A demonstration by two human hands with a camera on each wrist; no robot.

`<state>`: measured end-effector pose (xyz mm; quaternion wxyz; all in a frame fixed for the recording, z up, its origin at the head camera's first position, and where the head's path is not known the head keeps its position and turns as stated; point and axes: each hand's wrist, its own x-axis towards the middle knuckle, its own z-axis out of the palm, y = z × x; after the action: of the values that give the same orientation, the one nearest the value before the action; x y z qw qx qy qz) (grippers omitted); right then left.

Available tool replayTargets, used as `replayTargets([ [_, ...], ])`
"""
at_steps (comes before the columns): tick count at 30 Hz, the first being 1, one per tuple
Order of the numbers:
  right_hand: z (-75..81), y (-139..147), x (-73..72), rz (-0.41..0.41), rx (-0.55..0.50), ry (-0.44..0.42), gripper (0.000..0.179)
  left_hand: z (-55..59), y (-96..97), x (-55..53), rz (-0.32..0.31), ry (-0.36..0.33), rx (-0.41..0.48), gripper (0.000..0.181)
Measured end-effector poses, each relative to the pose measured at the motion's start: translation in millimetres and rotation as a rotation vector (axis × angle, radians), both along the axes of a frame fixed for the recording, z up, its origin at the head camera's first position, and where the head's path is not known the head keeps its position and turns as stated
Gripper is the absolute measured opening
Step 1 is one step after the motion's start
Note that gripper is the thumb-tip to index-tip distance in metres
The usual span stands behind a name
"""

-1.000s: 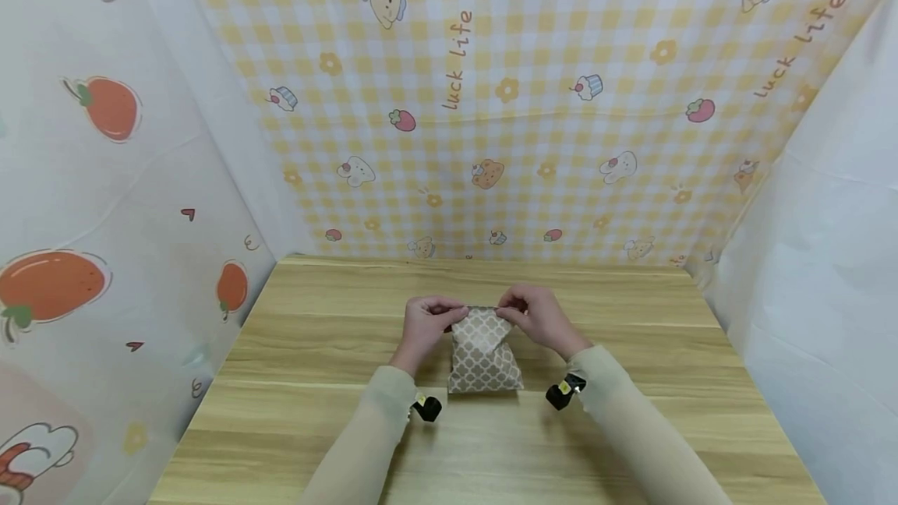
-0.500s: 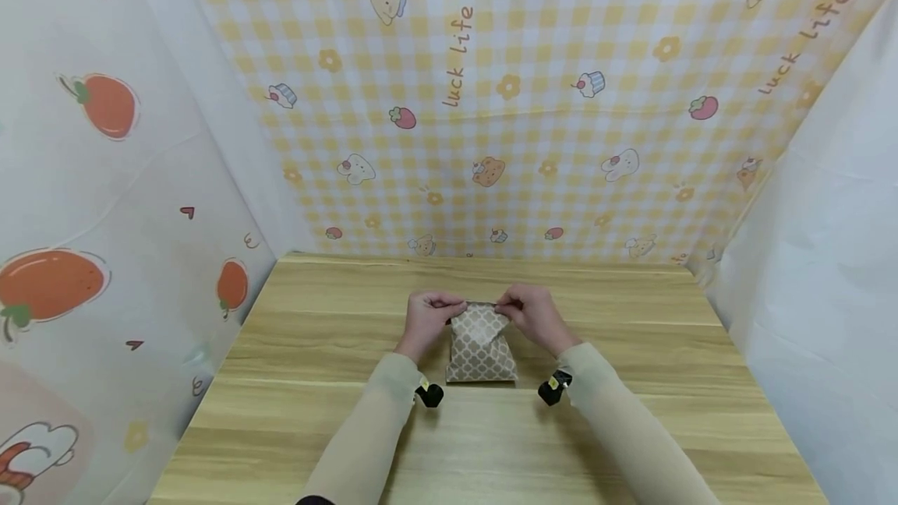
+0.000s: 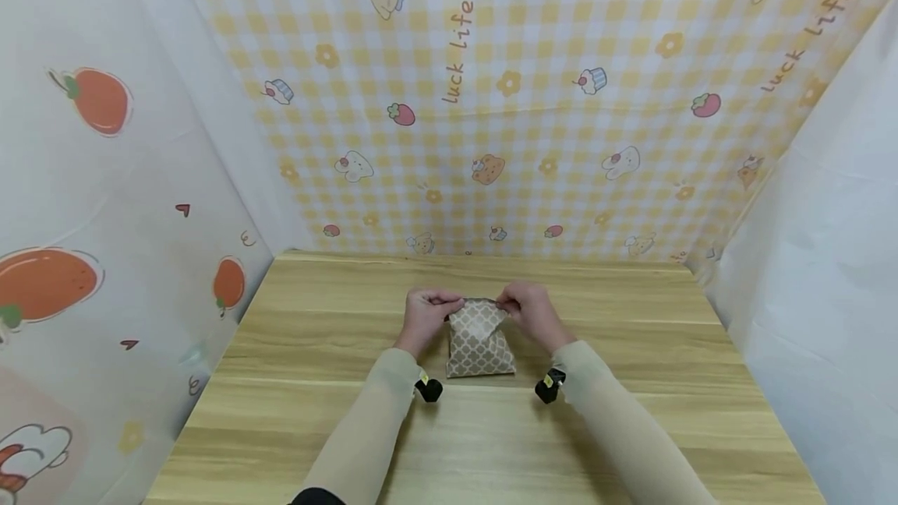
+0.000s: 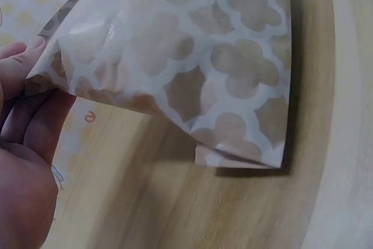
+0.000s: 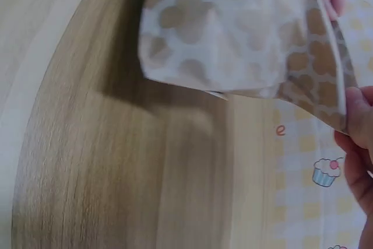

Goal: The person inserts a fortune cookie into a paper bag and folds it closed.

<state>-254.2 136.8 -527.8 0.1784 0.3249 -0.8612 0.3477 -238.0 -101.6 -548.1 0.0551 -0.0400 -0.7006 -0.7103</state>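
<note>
A small paper bag (image 3: 480,343), brown with a white lattice pattern, stands tilted on the table between both hands in the head view. My left hand (image 3: 425,318) pinches the left corner of its top edge between thumb and fingers. At the right corner of the same edge, my right hand (image 3: 535,312) pinches the paper. In the left wrist view the paper bag (image 4: 175,39) shows a glossy, creased front and a folded bottom corner over the wood. The right wrist view shows the thumb and fingers of the right hand (image 5: 360,126) on the bag's corner. The bag's inside is hidden.
The wooden table (image 3: 323,427) reaches back to a yellow checked cloth (image 3: 505,123) with cartoon prints. White printed sheeting (image 3: 140,201) borders the left side, and plain white sheeting (image 3: 814,256) the right. Small black wrist cameras (image 3: 429,390) sit below both hands.
Both hands and the bag have shifted slightly up and away in the head view. The bag's lower edge has drawn back from the front. Both hands keep their pinch on the top edge.
</note>
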Motion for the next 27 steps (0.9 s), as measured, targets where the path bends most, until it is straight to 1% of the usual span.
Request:
replayTargets([
  [3,-4.1,-3.0,-3.3,-0.018,0.034,0.021,0.016,-4.0,-3.2,-4.8,-0.014,-0.035,-0.019,0.008],
  [6,-6.5,-5.0,-5.6,-0.031,0.066,-0.030,0.011,-7.6,-7.1,-9.2,-0.012,-0.071,-0.067,0.009],
  [10,-9.7,-6.9,-7.1,-0.037,0.101,-0.120,0.017,-10.1,-11.4,-13.5,-0.005,-0.083,-0.192,0.010],
  [14,-15.6,-9.9,-10.2,-0.047,0.130,-0.155,0.022,-12.9,-13.4,-17.7,-0.016,-0.085,-0.296,0.010],
  [17,-21.2,-12.7,-13.1,-0.072,0.140,-0.152,0.021,-15.2,-13.9,-20.7,-0.020,-0.109,-0.308,0.012],
  [20,-24.9,-15.3,-15.5,-0.099,0.139,-0.157,0.018,-17.8,-13.4,-23.8,-0.005,-0.142,-0.308,0.014],
  [23,-26.5,-16.3,-16.4,-0.130,0.122,-0.176,0.016,-20.6,-11.5,-26.6,0.003,-0.143,-0.317,0.015],
  [27,-27.2,-15.0,-17.0,-0.164,0.104,-0.220,0.014,-22.3,-8.5,-27.9,-0.009,-0.141,-0.305,0.020],
])
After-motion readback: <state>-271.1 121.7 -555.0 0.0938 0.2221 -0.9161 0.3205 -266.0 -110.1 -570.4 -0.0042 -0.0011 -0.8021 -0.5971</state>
